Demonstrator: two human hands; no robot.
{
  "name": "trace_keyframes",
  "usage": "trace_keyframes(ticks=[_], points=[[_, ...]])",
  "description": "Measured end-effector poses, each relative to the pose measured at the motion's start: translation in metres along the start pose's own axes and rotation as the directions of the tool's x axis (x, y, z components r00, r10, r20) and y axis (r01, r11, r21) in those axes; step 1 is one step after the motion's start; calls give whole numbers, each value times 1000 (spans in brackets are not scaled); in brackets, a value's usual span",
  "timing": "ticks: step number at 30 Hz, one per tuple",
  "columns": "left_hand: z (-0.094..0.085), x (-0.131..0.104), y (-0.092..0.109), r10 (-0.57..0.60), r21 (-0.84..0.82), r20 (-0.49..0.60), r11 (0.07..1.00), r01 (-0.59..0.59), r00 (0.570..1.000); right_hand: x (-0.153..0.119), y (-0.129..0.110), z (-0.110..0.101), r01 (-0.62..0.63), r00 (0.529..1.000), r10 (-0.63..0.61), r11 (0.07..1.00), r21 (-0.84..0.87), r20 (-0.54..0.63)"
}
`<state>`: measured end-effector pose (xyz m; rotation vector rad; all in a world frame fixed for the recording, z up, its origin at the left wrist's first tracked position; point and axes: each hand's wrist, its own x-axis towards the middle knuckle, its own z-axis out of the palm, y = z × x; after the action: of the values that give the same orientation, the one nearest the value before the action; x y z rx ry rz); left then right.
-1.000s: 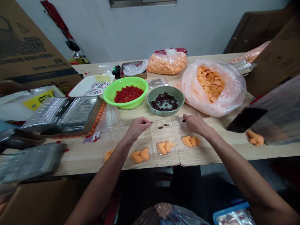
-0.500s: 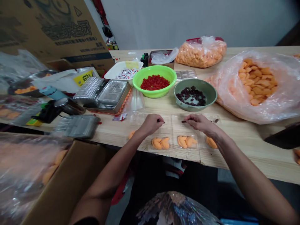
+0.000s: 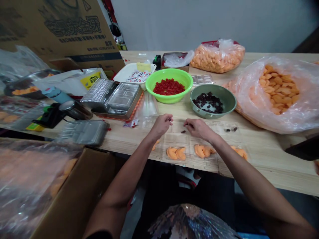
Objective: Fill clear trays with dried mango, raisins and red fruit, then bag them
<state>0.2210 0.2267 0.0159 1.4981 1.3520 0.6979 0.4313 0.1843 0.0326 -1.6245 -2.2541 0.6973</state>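
Clear plastic trays lie in a row along the table's front edge, with orange pieces in their near compartments. Over the left trays, my left hand is closed on a dark piece at its fingertips. My right hand hovers above the middle trays, its fingers pinched on a small dark piece, mostly hidden. One dark piece rests just left of that hand; two more lie in the tray to its right. Behind it stands a grey-green bowl of dark pieces.
A lime green bowl holds red cubes. Bags of orange pieces fill the right and back. Stacked plastic trays, a tumbler and a white dish stand left. A cardboard box is at the near left.
My right hand has moved left to the middle trays, uncovering dark pieces in the right tray. My left hand has shifted slightly up, relative to the trays. The view has turned a little left.
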Motion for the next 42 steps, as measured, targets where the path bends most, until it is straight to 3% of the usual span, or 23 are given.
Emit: trace_keyframes(ticks=[5,8,12,16,18,21,25,28,31,34,38,42], points=[[-38,-23,-9,-113,-217,-102,972,88,988,11,-35,23,74,992,-52,980,-186,118],[-58,-38,-19,-116,-271,-76,958,92,990,10,-25,21,7,997,2,992,-130,73],[-74,-43,-30,-118,-293,-126,953,77,985,4,2,9,-125,992,124,988,-88,-13],[-74,-30,-25,-177,-323,-141,938,124,974,9,-9,12,-68,996,77,987,-146,53],[-73,-23,-20,-167,-315,-165,943,108,972,23,-28,18,-29,996,45,982,-187,82],[-79,-18,-20,-120,-282,-253,958,45,960,60,-57,24,-71,980,122,953,-296,158],[-101,-24,-36,-26,-189,-323,981,-37,946,112,-82,26,-108,926,232,919,-380,297],[-115,-31,-50,74,5,-328,997,-77,942,137,-91,29,-133,870,319,886,-443,377],[-118,-32,-57,176,231,-289,967,-110,941,149,-96,35,-132,821,370,864,-486,435],[-113,-27,-54,259,383,-165,906,-181,951,153,-94,38,-117,812,368,863,-491,454],[-99,-12,-48,278,537,22,807,-245,960,153,-77,24,-175,849,398,832,-526,348],[-89,-1,-52,235,664,117,704,-252,965,137,-64,1,-204,896,375,824,-529,239]])
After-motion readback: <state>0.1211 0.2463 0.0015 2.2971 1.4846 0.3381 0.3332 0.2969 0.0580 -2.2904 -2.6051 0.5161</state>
